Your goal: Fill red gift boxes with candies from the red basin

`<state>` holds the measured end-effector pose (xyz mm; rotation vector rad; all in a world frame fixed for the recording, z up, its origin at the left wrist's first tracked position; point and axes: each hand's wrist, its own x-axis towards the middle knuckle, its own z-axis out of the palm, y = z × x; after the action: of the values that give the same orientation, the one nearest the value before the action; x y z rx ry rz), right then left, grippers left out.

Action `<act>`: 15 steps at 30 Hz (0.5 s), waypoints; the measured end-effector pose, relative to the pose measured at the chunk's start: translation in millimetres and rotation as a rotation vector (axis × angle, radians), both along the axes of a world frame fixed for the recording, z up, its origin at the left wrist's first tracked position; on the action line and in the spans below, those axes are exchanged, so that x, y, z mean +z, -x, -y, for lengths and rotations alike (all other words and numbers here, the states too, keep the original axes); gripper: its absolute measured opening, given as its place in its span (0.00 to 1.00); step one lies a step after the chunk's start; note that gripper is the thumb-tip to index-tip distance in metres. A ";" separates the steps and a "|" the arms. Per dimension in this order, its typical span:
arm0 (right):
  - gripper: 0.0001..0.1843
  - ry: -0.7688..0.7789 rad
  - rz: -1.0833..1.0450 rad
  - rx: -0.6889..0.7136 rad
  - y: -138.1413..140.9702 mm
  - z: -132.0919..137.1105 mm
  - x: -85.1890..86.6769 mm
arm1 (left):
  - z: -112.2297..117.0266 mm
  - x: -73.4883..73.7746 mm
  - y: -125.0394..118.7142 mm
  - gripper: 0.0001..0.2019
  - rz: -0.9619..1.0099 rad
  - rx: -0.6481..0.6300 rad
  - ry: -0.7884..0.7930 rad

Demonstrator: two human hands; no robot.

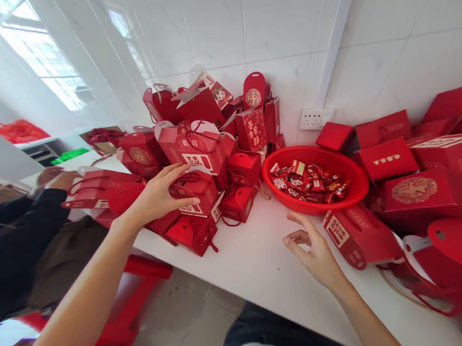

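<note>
My left hand [160, 193] reaches into a heap of small red gift boxes [201, 157] on the white table [258, 265]. Its fingers rest on the top of one red box [198, 192], thumb stretched along its front, not clearly gripping. My right hand [313, 249] hovers just above the table with fingers apart and nothing in it. It is in front of a red bowl [357, 195] filled with wrapped candies [310, 183] and beside a red box lying on its side [355, 235].
More red boxes [416, 164] are stacked at the right against the tiled wall, with a wall socket [315, 118] behind the bowl. Another person's dark sleeve [20, 236] and hand [58, 179] are at the left. A red stool [136, 291] stands below the table edge.
</note>
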<state>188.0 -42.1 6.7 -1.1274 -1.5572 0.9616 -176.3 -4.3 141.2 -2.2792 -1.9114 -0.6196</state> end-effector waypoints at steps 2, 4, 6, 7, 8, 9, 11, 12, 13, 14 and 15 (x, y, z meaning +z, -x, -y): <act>0.25 0.009 -0.004 -0.002 -0.3 1.0 -2.1 | 2.8 -5.4 1.0 0.46 0.034 -0.012 -0.017; 0.25 0.017 -0.003 -0.005 -1.8 1.9 -3.5 | 8.7 -10.6 3.6 0.51 0.082 -0.029 -0.050; 0.24 0.023 -0.002 -0.013 -4.7 2.7 -4.0 | 16.7 -15.4 7.6 0.54 0.131 -0.039 -0.102; 0.24 0.024 -0.001 -0.019 -6.4 3.1 -4.1 | 20.9 -17.5 9.8 0.53 0.151 -0.041 -0.123; 0.24 0.024 -0.002 -0.027 -8.1 3.6 -4.1 | 24.7 -19.5 11.8 0.52 0.167 -0.042 -0.136; 0.24 0.023 -0.004 -0.036 -9.8 4.0 -4.1 | 27.9 -21.5 13.4 0.50 0.181 -0.044 -0.139; 0.24 0.026 -0.004 -0.051 -12.5 5.0 -4.7 | 31.0 -25.3 15.1 0.46 0.210 -0.039 -0.124; 0.24 0.026 -0.005 -0.056 -13.5 5.7 -5.4 | 30.6 -27.2 15.2 0.45 0.222 -0.030 -0.114; 0.24 0.028 -0.005 -0.059 -14.4 6.6 -6.4 | 28.9 -29.1 14.8 0.44 0.230 -0.015 -0.107; 0.24 0.032 -0.004 -0.060 -15.3 7.7 -7.8 | 26.3 -31.0 14.4 0.44 0.233 0.003 -0.105; 0.24 0.035 -0.001 -0.061 -16.4 9.1 -9.7 | 22.9 -32.8 14.0 0.44 0.231 0.015 -0.110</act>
<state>204.4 -51.2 -3.0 -1.1922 -1.5011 0.9518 -190.3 -27.2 108.4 -2.2065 -1.9323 -0.9986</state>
